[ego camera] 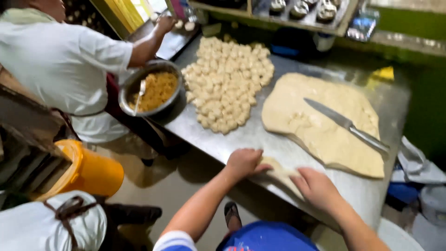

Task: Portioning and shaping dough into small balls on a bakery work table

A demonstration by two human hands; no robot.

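Observation:
My left hand [244,162] and my right hand [316,187] both press on a pale strip of dough [280,173] at the near edge of the steel table [260,135]. Beyond my hands lies a large flat slab of dough [320,118] with a long steel knife [348,125] resting across it. A heap of several small dough balls [227,81] covers the far left part of the table.
A person in a white shirt [60,60] stands at the left, one hand reaching to the far corner, beside a metal bowl of yellow filling [151,88] with a spoon. An orange bucket [88,172] sits on the floor. Trays stand on the back shelf [302,11].

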